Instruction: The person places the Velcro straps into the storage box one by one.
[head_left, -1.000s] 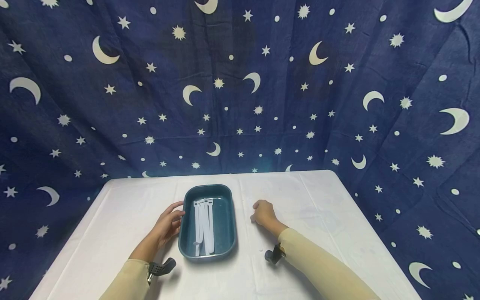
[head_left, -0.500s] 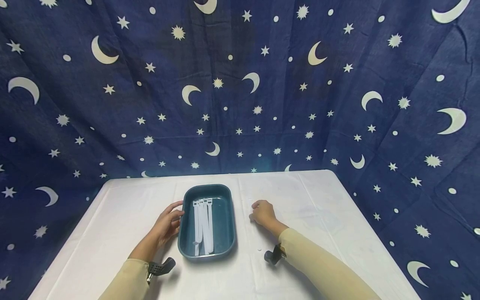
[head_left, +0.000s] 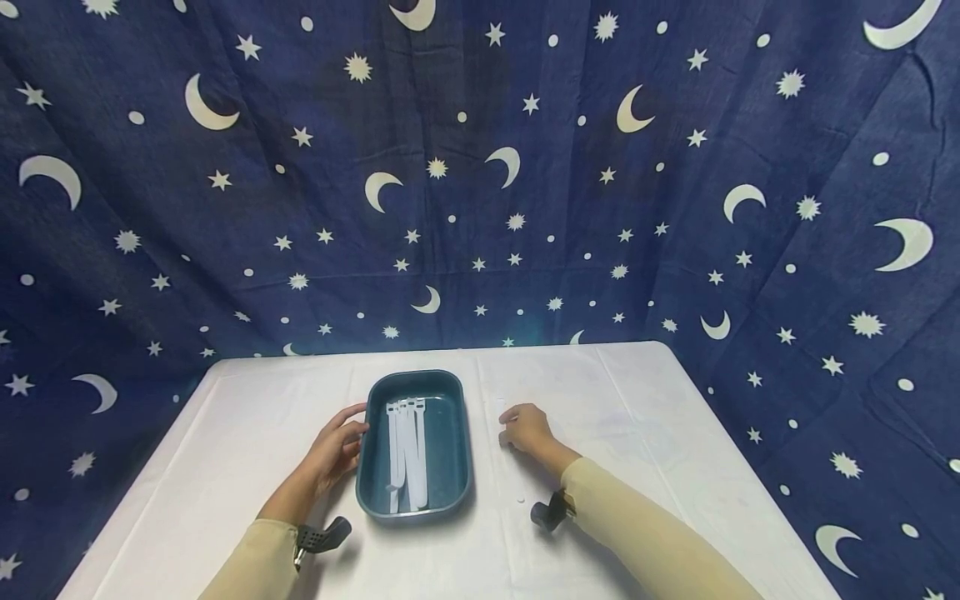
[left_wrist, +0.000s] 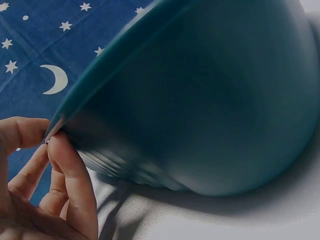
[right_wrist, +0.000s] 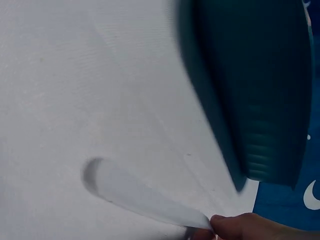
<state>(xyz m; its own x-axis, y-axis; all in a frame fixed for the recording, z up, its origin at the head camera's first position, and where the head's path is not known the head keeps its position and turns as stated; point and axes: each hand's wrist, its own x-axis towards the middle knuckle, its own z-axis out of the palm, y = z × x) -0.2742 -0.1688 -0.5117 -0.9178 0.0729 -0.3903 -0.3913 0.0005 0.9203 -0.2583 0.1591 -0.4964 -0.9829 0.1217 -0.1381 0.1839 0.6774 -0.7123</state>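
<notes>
A deep teal plastic tray [head_left: 470, 467] stands on the white cloth, with several white slotted cable straps [head_left: 406, 454] lying lengthwise inside it. My left hand [head_left: 333, 450] is at the tray's left side. In the left wrist view its thumb and fingertips [left_wrist: 59, 142] pinch the rim. To the right of the tray, my right hand [head_left: 528, 427] is low over the cloth. It pinches one end of a white strap [right_wrist: 145, 195], whose rounded free end points away from the fingers in the right wrist view. Against the white cloth this strap hardly shows in the head view.
The table [head_left: 600, 383] is covered by a creased white cloth. Behind it and along the right side hangs a dark blue curtain [head_left: 555, 208] with moons and stars. A black wrist mount [head_left: 322, 536] juts from the left sleeve, another mount [head_left: 551, 511] from the right.
The right hand's fingers have shifted very slightly at the strap's end. The left hand, the tray and the straps in it stay where they were.
</notes>
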